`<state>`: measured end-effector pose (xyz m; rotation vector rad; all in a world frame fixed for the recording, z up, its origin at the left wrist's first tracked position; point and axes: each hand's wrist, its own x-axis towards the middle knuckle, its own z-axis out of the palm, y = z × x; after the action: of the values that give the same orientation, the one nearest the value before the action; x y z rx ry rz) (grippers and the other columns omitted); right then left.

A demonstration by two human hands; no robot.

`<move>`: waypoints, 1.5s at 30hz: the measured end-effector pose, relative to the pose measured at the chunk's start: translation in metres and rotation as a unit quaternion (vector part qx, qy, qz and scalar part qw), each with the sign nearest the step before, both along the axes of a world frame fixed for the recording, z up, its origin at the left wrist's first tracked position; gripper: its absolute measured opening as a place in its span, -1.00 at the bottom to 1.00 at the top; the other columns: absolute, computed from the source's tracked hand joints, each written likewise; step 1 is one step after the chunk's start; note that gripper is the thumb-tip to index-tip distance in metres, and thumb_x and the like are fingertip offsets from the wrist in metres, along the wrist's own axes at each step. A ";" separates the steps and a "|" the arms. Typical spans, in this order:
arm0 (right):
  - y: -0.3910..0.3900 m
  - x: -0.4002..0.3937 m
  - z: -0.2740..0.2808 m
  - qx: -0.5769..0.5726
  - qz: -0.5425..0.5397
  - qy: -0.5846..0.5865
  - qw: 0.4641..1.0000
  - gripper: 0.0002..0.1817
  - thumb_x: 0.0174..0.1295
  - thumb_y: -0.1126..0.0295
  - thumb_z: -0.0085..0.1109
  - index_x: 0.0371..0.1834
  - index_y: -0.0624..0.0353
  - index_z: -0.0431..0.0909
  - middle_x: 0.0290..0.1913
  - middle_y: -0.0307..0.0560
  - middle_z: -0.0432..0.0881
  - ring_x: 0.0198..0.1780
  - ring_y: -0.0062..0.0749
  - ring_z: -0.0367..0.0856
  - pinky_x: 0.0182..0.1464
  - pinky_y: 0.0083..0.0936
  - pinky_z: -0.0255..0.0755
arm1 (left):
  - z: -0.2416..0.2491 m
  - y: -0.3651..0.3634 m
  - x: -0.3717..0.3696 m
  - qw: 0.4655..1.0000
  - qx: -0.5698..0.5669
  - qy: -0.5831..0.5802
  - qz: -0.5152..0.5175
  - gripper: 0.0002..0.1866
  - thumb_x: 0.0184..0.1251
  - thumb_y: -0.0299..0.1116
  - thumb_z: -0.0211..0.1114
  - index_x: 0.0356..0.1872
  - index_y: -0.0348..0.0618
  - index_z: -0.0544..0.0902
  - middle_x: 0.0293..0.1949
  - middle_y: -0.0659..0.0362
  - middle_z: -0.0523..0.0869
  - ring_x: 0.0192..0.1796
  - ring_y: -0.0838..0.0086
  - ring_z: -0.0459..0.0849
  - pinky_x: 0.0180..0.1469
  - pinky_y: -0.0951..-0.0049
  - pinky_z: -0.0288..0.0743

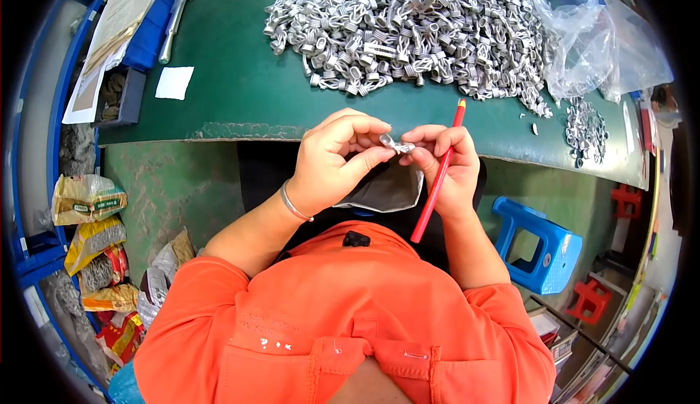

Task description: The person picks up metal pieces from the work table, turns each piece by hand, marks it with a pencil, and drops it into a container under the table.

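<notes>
A small silver metal fitting (396,144) with a looped end is held over the table's near edge, between the fingertips of both hands. My left hand (337,154) pinches its left end between thumb and fingers. My right hand (448,162) grips its right end with thumb and fingertips. A long red pencil-like rod (437,185) with a yellowish tip also sits in my right hand, slanting down toward my lap. Beyond the hands, a large heap of similar grey fittings (408,32) covers the far part of the green table (226,90).
Clear plastic bags (598,47) lie at the table's right, near a small pile of dark metal pieces (585,133). A white paper square (174,82) and a grey bin (122,96) are at left. Below right stands a blue stool (538,245); bags (89,198) line the left shelf.
</notes>
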<state>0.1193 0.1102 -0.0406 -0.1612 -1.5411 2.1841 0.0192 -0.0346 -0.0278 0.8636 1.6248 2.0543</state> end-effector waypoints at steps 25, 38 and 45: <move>0.039 -0.068 0.010 0.606 -0.281 0.077 0.740 -0.66 -0.17 0.62 0.40 -0.40 0.18 0.40 -0.26 -0.06 0.63 -0.32 -0.10 0.53 -0.28 -0.31 0.42 | 0.005 -0.007 -0.021 0.979 -0.158 0.126 0.022 -0.93 0.17 -0.60 0.27 -0.32 -0.34 0.61 -0.31 0.19 0.60 -0.36 0.64 0.60 -0.31 0.66 0.52; 0.005 -0.022 0.001 0.306 -0.074 0.150 0.937 -0.71 0.07 0.80 0.14 -0.38 0.22 0.24 -0.13 0.19 0.62 -0.02 -0.08 0.64 -0.03 -0.37 0.55 | 0.008 -0.013 -0.022 0.977 -0.111 -0.157 -0.093 -0.75 0.25 -0.56 0.26 -0.05 -0.39 0.56 -0.22 0.08 0.68 -0.22 0.50 0.70 -0.21 0.59 0.60; -0.002 -0.005 0.015 0.085 -0.039 -0.045 0.995 -0.80 0.22 0.67 0.10 -0.26 0.23 0.27 -0.06 0.16 0.57 -0.18 -0.45 0.60 -0.17 -0.54 0.56 | 0.009 -0.018 -0.010 0.996 -0.079 -0.029 -0.036 -0.77 0.12 -0.68 0.32 -0.17 -0.39 0.57 -0.25 0.11 0.66 -0.23 0.49 0.69 -0.17 0.57 0.61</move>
<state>0.1138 0.1080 -0.0260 -0.2631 -1.7329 1.9997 0.0090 -0.0521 -0.0191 0.7885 1.6745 1.8570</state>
